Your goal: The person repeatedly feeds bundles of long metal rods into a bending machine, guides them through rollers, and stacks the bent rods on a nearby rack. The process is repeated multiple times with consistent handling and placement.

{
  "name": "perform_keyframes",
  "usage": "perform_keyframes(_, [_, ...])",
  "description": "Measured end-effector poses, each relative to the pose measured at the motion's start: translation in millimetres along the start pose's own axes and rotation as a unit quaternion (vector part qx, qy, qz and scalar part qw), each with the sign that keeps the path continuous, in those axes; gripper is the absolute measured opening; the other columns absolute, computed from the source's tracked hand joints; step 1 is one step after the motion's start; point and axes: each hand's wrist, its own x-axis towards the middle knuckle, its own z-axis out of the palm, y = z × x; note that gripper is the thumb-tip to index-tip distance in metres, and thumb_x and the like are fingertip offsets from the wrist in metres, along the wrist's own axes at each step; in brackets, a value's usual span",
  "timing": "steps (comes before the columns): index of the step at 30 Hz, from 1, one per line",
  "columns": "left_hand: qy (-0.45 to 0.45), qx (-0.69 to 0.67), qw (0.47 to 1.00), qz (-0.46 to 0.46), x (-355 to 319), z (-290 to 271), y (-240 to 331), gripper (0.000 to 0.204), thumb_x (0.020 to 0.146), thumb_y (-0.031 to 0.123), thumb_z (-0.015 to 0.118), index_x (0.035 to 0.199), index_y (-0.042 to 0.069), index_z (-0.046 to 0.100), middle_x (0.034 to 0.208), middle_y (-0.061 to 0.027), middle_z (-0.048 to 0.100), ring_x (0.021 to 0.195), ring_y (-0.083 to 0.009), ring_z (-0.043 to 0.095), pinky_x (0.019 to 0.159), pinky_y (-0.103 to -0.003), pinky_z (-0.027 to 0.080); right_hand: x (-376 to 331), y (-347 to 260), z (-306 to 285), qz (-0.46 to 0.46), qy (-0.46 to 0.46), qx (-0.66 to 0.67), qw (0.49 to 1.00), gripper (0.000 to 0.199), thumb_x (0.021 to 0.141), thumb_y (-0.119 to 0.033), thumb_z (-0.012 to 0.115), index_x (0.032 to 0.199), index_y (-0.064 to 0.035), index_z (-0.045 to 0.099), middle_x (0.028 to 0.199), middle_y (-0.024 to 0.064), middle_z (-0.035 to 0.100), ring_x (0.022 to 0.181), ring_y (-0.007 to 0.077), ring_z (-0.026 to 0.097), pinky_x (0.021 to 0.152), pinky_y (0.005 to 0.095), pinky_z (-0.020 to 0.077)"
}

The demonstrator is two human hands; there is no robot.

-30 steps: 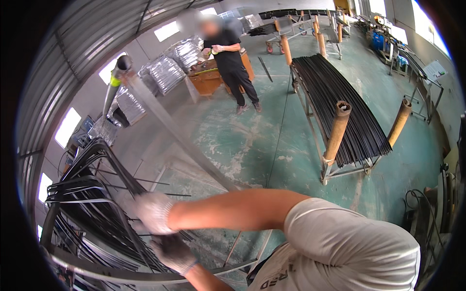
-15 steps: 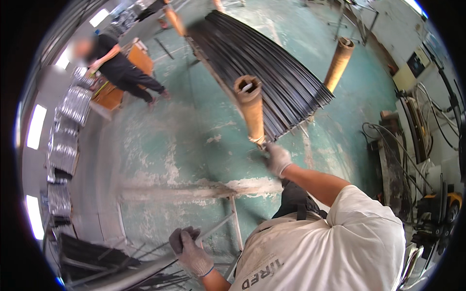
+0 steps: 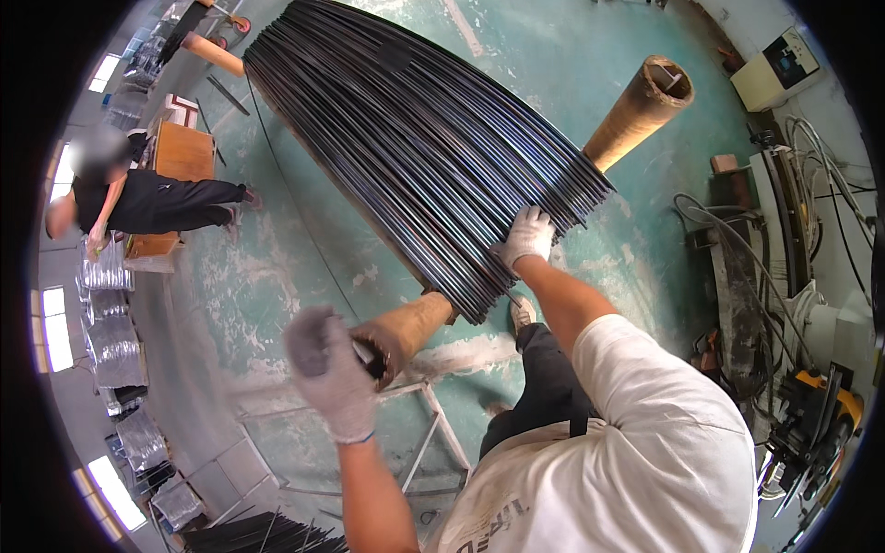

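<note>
A long bundle of thin black metal rods [image 3: 406, 138] lies across a rack, between two upright brown cardboard tubes [image 3: 410, 330] [image 3: 638, 106]. My right hand [image 3: 527, 236], in a white glove, rests on the near ends of the rods with its fingers curled onto them. My left hand [image 3: 327, 369], gloved and blurred by motion, is raised just left of the near tube's open top; whether it touches or holds anything cannot be made out. My white shirt and dark trousers fill the lower right.
Another person [image 3: 138, 198] in black bends by a wooden box [image 3: 180, 152] at the left. Silver wrapped bundles [image 3: 111, 332] line the left wall. Machines, cables [image 3: 793, 276] and a yellow tool [image 3: 820, 415] crowd the right. More rods [image 3: 258, 535] lie at the bottom left.
My view has swung onto the rod bundle. My right hand moved from the near tube to the rod ends, and my left hand rose from the low rack to beside the tube.
</note>
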Motion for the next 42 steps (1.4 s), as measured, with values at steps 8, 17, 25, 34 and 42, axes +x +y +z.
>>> perform_keyframes(8, [-0.035,0.089,0.995,-0.036,11.5,31.7,7.2,0.009,0.107,0.004,0.069,0.111,-0.004,0.07,0.097,-0.0063,0.067,0.09,-0.0142,0.062,0.084,-0.031,0.052,19.3,0.8,35.7,-0.038,-0.074,0.131,0.988,0.05,0.097,-0.04,0.079,0.13,-0.0025,0.069,0.132,0.0222,0.073,0.127,0.0386,0.071,0.105,0.0487,0.0602])
perform_keyframes(17, [-0.047,0.124,0.991,-0.011,13.4,31.8,14.5,0.007,0.106,0.002,0.068,0.107,-0.004,0.07,0.093,-0.006,0.068,0.085,-0.0133,0.062,0.08,-0.031,0.053,58.6,23.0,-3.0,-0.091,-0.167,0.077,0.979,0.043,0.097,-0.045,0.079,0.122,-0.0103,0.083,0.126,0.0179,0.081,0.12,0.0361,0.078,0.103,0.0479,0.0624])
perform_keyframes(25, [-0.059,0.106,0.993,0.014,12.8,21.6,9.7,0.008,0.105,0.004,0.07,0.107,-0.004,0.071,0.093,-0.0083,0.07,0.086,-0.0153,0.065,0.08,-0.032,0.055,48.7,23.9,-30.7,-0.086,-0.216,0.111,0.966,0.06,0.089,-0.054,0.09,0.124,-0.0055,0.084,0.129,0.0201,0.08,0.122,0.0351,0.078,0.103,0.0451,0.0627])
perform_keyframes(34, [-0.04,0.053,0.997,0.039,5.2,9.9,-5.8,0.015,0.107,0.01,0.071,0.112,-0.004,0.072,0.096,-0.0061,0.071,0.09,-0.0122,0.064,0.083,-0.03,0.054,37.7,22.5,-10.6,-0.072,-0.299,0.28,0.91,0.065,0.094,-0.056,0.085,0.111,0.0059,0.081,0.11,0.0272,0.08,0.098,0.0393,0.08,0.087,0.0499,0.0632])
perform_keyframes(42, [-0.096,-0.019,0.995,0.017,20.2,-22.8,2.3,0.012,0.105,0.011,0.074,0.113,0.001,0.074,0.102,-0.0049,0.074,0.095,-0.013,0.071,0.086,-0.03,0.057,14.9,18.1,38.8,-0.019,-0.123,0.134,0.983,0.044,0.098,-0.027,0.075,0.136,-0.0041,0.072,0.141,0.0274,0.073,0.135,0.0445,0.069,0.111,0.0521,0.0583])
